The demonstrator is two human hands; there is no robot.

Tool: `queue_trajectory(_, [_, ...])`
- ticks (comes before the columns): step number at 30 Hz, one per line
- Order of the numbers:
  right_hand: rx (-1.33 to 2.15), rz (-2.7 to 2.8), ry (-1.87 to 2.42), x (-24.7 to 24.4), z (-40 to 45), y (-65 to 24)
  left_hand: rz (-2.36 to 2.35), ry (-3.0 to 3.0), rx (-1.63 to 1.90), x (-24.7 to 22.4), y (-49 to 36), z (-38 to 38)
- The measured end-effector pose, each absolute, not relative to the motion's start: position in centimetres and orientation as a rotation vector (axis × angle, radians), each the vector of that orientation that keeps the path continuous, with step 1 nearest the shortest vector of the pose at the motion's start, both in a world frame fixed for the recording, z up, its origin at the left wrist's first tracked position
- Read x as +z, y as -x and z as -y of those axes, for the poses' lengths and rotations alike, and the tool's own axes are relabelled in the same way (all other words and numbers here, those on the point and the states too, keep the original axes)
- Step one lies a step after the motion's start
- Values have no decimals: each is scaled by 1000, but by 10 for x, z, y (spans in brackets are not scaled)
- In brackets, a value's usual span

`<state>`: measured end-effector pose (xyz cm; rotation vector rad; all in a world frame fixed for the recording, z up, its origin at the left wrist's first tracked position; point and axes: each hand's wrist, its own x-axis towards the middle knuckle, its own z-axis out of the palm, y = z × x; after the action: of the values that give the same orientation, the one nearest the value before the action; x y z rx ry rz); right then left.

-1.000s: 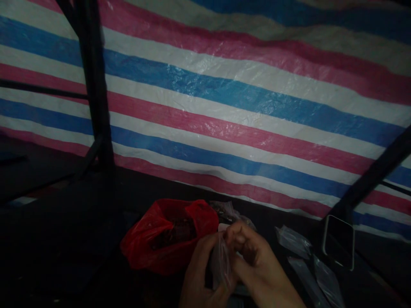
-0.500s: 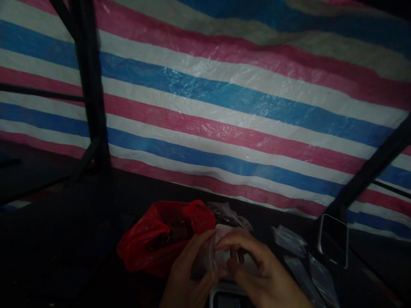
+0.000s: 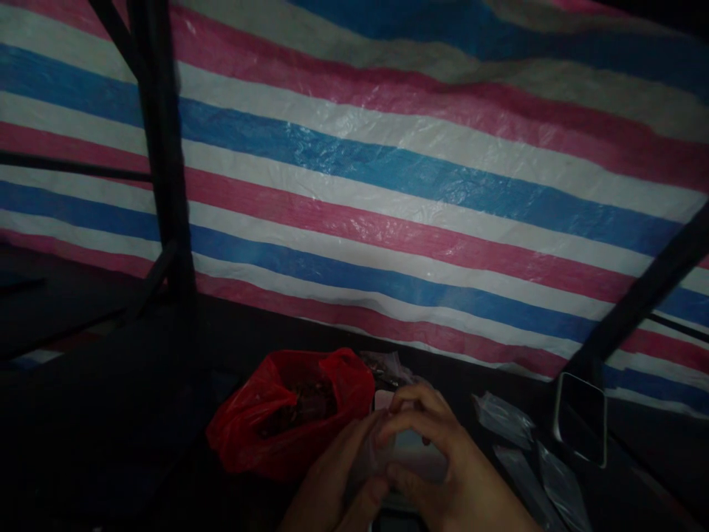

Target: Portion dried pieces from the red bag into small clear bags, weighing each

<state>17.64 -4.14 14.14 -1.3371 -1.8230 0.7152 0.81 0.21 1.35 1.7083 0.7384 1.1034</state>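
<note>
My left hand (image 3: 343,473) is curled round one side of a clear plastic bag (image 3: 362,462), its fingers closed on the film. My right hand (image 3: 437,458) comes in from the other side, thumb and fingertips pinched together at the bag's edge. Whether the right fingers also hold something small is too dark to tell. Beneath both hands is a pale flat surface (image 3: 418,447), with a dark display (image 3: 396,521) at its near edge, partly hidden. Left of the hands sits an open red plastic bag (image 3: 249,428) with dark brown small pieces (image 3: 310,403) inside.
Behind the red bag lies a filled clear bag (image 3: 388,367). Several flat clear bags (image 3: 504,419) are spread to the right, beside a phone-like device (image 3: 580,419). A striped plastic sheet (image 3: 388,185) hangs behind, with dark frame posts (image 3: 163,148) at its sides.
My right fingers have moved in against the clear bag's edge and closed more. Both hands have shifted slightly, covering more of the display. The view has moved a little.
</note>
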Motion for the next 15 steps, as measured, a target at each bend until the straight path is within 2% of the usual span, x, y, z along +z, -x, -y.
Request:
queue_trajectory(4, [510,1917,1384,145,39,-170,-749,-1372,1020,58,-6,8])
queue_trajectory(7, [541,1982,1379,148,39,-169,-668,-1232,1017,75,-10,6])
queue_trajectory(15, [719,1946,1295,146,40,-172,-608,-1237,1026,64,-8,-1])
